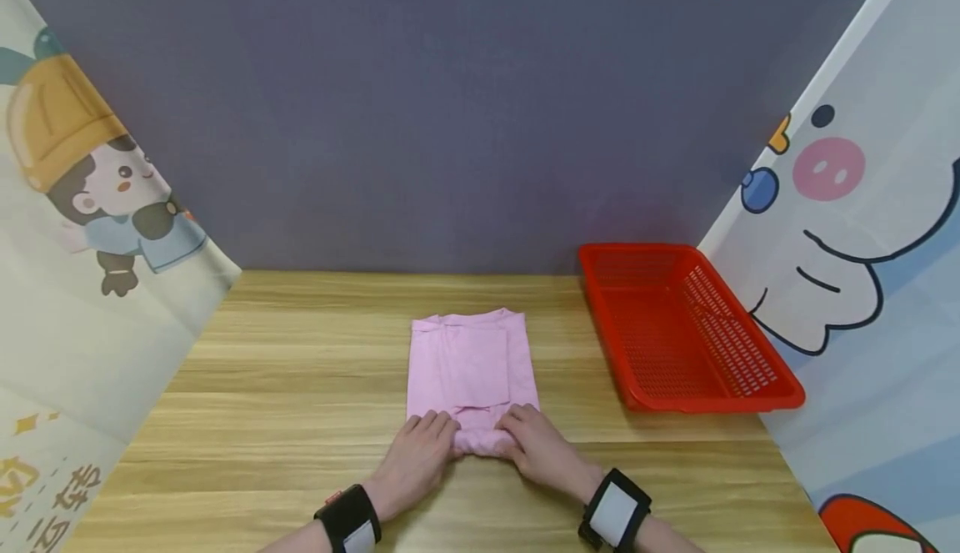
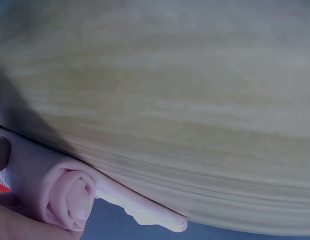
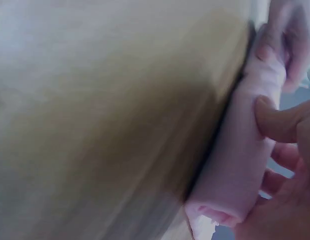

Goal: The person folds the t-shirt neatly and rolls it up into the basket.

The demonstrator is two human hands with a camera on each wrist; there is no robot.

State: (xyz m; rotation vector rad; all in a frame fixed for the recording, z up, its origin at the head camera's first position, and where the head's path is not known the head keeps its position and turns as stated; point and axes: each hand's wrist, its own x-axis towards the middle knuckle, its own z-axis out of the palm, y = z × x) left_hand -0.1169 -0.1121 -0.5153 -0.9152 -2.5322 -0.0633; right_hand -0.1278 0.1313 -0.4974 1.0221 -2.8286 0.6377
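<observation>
Pink cloth [image 1: 477,361] ptly behind fingers [image 1: 432,424]

Pink cloth [image 1: 476,365], near end rolled; rest flat

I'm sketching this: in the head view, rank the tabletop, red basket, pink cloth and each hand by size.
Tabletop
Red basket
Pink cloth
Left hand and right hand, too alike to rank
</observation>
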